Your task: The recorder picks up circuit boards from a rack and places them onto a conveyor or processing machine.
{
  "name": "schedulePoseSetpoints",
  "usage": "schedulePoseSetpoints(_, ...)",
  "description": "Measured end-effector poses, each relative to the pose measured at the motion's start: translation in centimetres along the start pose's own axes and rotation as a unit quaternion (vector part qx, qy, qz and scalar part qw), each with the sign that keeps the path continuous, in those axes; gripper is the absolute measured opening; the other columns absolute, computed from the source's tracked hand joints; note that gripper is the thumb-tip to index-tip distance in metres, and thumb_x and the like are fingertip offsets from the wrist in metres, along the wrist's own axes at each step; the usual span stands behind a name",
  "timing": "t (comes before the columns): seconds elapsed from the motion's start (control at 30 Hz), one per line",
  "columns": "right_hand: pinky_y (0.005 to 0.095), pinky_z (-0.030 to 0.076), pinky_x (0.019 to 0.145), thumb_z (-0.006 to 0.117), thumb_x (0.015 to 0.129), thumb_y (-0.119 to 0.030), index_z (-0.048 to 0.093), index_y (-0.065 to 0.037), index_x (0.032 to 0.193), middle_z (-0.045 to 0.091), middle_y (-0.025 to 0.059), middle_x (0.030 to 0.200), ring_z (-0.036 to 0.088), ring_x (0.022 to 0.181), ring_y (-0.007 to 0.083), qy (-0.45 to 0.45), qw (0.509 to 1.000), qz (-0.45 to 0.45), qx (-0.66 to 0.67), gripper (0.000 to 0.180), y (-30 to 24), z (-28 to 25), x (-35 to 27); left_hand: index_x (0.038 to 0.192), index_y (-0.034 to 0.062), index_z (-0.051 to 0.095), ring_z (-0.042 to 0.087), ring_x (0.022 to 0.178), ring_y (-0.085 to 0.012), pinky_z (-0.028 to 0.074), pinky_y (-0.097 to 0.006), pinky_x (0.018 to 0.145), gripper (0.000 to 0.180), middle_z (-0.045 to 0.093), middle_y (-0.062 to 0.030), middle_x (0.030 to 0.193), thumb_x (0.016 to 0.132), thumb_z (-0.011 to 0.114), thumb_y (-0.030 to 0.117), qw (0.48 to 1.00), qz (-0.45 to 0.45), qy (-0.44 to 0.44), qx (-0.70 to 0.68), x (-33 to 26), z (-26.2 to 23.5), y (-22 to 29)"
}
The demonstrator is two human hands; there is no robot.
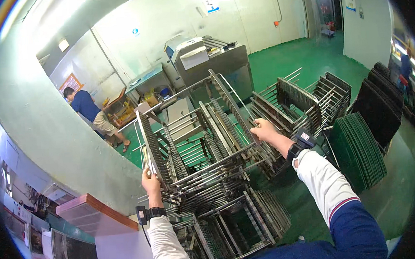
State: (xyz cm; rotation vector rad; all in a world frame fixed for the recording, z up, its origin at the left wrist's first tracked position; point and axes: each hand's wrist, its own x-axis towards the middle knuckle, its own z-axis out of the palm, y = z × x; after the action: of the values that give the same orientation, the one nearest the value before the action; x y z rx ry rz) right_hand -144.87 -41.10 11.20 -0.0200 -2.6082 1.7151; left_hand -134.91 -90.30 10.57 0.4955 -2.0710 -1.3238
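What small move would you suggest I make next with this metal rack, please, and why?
I'd probably raise the metal rack slightly and evenly: the left hand and right hand grip opposite sides, while other racks crowd close beneath, and this view doesn't show whether it is clear of them.

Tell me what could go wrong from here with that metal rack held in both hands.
The metal rack could snag, as its bars overlap those of the racks below in this view.
The bare fingers of the left hand and right hand might get pinched between metal bars.
A swing to the right could knock the racks on the right or the green panels beside them.
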Motion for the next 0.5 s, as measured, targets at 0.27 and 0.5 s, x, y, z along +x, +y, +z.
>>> schedulePoseSetpoints(0.27, 0.0325, 0.047, 0.071, 0.064, 0.071, -0.021, 0.054, -0.002, 0.113, 0.064, 0.013, 0.086, 0.062, 0.081, 0.0216, 0.054, 0.998, -0.014, -0.032, 0.047, 0.1, 0.1, -3.0, 0.117, 0.0011, 0.052, 0.054, 0.069, -0.0134, 0.045, -0.027, 0.058, 0.04, 0.056, -0.0079, 0.088, 0.077, 0.056, -0.001, 0.996, 0.08, 0.044, -0.025, -2.7, -0.9, -1.1)
schedulePoseSetpoints(0.5, 0.0317, 0.047, 0.076, 0.065, 0.073, -0.02, 0.059, 0.0, 0.104, 0.063, 0.0116, 0.088, 0.06, 0.082, 0.0211, 0.041, 0.998, -0.012, 0.043, 0.038, 8.4, -1.7, -9.0, 0.104, 0.0004, 0.054, 0.051, 0.083, -0.0169, 0.044, -0.029, 0.076, 0.021, 0.052, -0.0065, 0.096, 0.083, 0.054, 0.001, 0.977, 0.162, 0.142, -0.002, -12.2, -0.6, 0.6)
